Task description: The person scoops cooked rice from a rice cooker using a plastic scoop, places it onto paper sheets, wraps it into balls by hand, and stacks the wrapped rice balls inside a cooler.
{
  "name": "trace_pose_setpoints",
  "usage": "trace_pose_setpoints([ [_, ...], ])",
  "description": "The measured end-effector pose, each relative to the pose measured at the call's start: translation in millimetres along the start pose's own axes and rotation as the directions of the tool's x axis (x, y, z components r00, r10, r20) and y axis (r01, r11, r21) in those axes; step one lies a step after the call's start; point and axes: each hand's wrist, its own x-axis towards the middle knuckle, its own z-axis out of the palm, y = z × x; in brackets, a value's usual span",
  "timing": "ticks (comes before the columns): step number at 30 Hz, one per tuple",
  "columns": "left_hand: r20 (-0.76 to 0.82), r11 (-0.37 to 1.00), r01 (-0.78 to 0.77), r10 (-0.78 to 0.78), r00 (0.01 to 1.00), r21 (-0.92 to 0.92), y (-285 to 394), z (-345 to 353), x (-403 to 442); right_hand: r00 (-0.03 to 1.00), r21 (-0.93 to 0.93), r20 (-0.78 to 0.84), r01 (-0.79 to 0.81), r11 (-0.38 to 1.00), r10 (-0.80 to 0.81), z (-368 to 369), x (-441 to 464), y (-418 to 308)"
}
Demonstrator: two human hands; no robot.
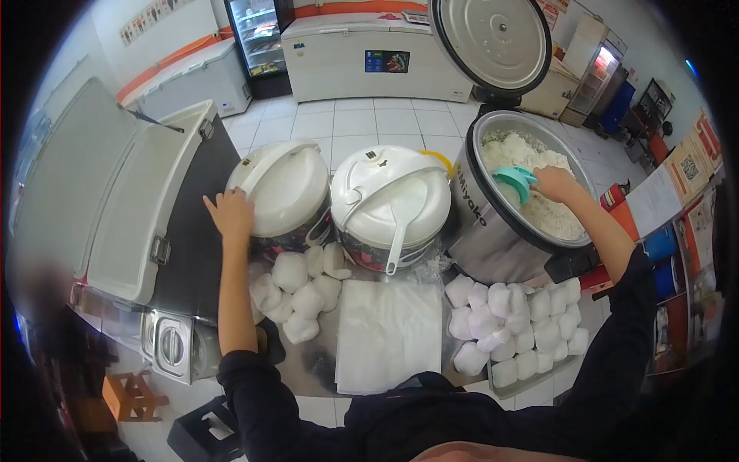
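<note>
White floor tiles (354, 123) are showing beyond the surface (319, 350). The right hand (556, 185) is gripping a turquoise scoop (514, 179) amid rice (550, 223) inside an uncovered cooker (485, 246); the left hand (232, 212), fingers spread, is reaching beside a lidded cooker (289, 192), contact unclear.

Right of centre, the right grip (556, 185), a bare hand, is closed on the teal scoop (513, 179). The scoop is in the white rice (558, 223) inside the large cooker (493, 242); the cooker lid (493, 42) stands raised, upper right. Left of centre, the left grip (231, 214), fingers spread, is at the left edge of the white-lidded pot (296, 202). Frame centre: a white paddle (400, 229) lies on the second pot (363, 173). Lower centre: plastic sheets (389, 335) lie flat on the table (326, 353), between the left bundles (290, 271) and right bundles (483, 322).
</note>
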Motion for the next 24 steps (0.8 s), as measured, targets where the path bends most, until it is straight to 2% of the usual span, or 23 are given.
trace_pose_setpoints([
  [3, -0.343, 0.995, -0.057, 0.024, 0.939, -0.084, 35, -23, -13, 1.0, 0.003, -0.017, -0.013, 1.0, 0.013, -1, -1, -1],
  [4, -0.403, 0.988, -0.064, 0.003, 0.915, -0.14, 45, -26, -15, 1.0, 0.011, -0.028, -0.005, 1.0, 0.006, 1, -1, -3],
  [5, -0.32, 0.928, -0.136, 0.019, 0.947, -0.348, 54, -26, -17, 0.999, 0.017, -0.039, -0.002, 1.0, 0.003, 1, -1, -3],
  [7, -0.171, 0.666, -0.206, 0.118, 0.978, -0.717, 74, -24, -17, 0.998, 0.018, -0.056, -0.007, 1.0, 0.008, 2, -2, 0],
  [9, -0.059, 0.533, -0.245, 0.342, 0.938, -0.81, 110, -40, -24, 0.998, 0.01, -0.064, 0.0, 1.0, 0.001, 4, 1, 0],
  [11, -0.205, 0.537, -0.452, 0.457, 0.865, -0.712, 141, -46, -21, 1.0, 0.001, -0.023, 0.017, 1.0, -0.017, 5, 5, 2],
  [14, 0.012, 0.404, -0.172, 0.414, 0.91, -0.898, 180, -25, -7, 1.0, -0.009, -0.006, 0.025, 1.0, -0.025, 3, 4, 0],
  [17, 0.079, 0.496, -0.119, 0.36, 0.93, -0.86, 194, -18, 0, 1.0, -0.019, -0.014, 0.013, 1.0, -0.013, 10, 6, 1],
  [20, 0.083, 0.359, -0.016, 0.258, 0.963, -0.933, 191, -14, -5, 1.0, 0.004, -0.02, 0.008, 1.0, -0.008, 13, 2, 5],
  [23, -0.211, 0.465, -0.225, 0.082, 0.974, -0.856, 166, -17, -5, 0.999, 0.009, -0.049, -0.006, 1.0, 0.006, 12, 0, 6],
  [24, -0.279, 0.539, -0.24, 0.01, 0.96, -0.807, 146, -20, -1, 0.998, 0.009, -0.061, -0.011, 1.0, 0.012, 14, 3, 2],
])
